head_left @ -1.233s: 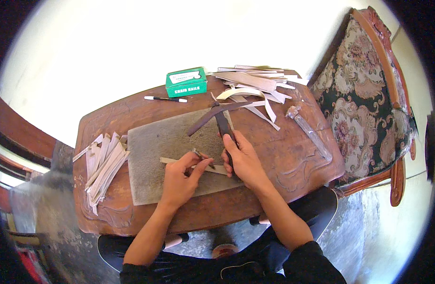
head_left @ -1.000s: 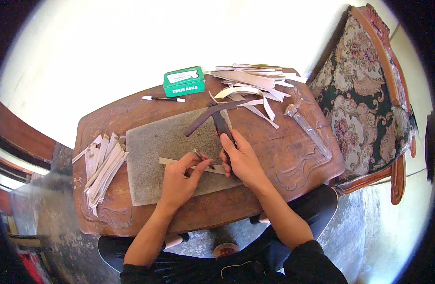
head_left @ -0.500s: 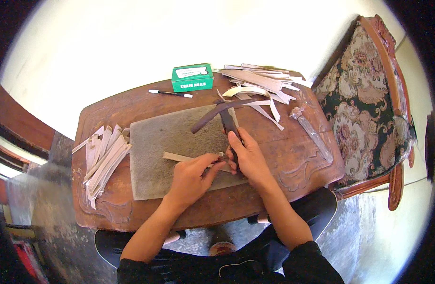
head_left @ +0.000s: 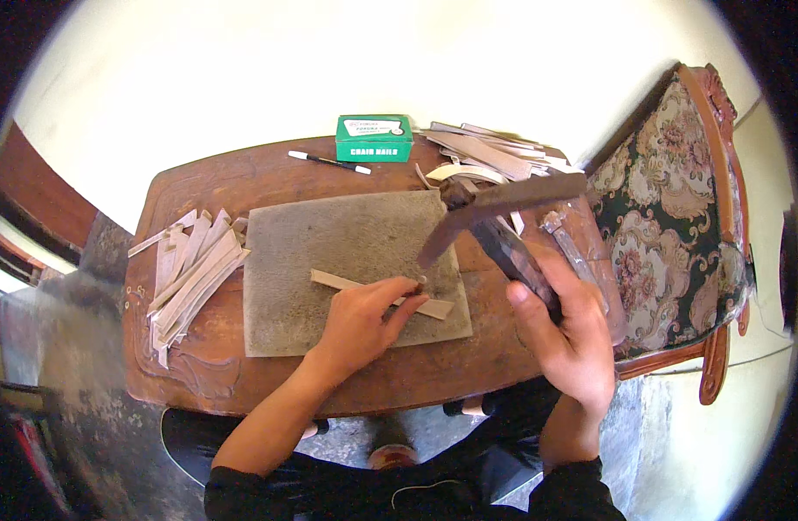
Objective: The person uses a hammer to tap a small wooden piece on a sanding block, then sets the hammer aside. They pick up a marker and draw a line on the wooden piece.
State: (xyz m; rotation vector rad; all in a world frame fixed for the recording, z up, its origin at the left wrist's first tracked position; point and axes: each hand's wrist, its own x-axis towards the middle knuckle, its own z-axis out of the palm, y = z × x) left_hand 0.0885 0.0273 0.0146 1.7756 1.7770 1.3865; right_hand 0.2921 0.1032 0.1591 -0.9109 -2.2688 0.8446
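Note:
My left hand (head_left: 364,317) rests on a grey mat (head_left: 347,227), its thumb and forefinger pinched on a small nail (head_left: 421,283), mostly hidden but for its pale tip. Beneath those fingers lies a flat beige strip (head_left: 436,308), both ends showing on either side of the hand. Wrapped round the dark handle of a hammer (head_left: 503,201) is my right hand (head_left: 572,326), raised above the mat's right side. The hammer's long curved head hangs above and to the right of the pinched nail, apart from it.
Several beige strips are piled at the table's left (head_left: 195,273) and more at the back right (head_left: 494,149). A green box (head_left: 374,139) and a black-and-white pen (head_left: 329,162) lie at the back. Near the right edge is a clear-wrapped tool (head_left: 572,243); a floral chair (head_left: 663,217) stands beyond.
My right hand has moved right and up with the hammer, away from the left hand. My left hand stays over the strip, still pinching. The view has shifted slightly.

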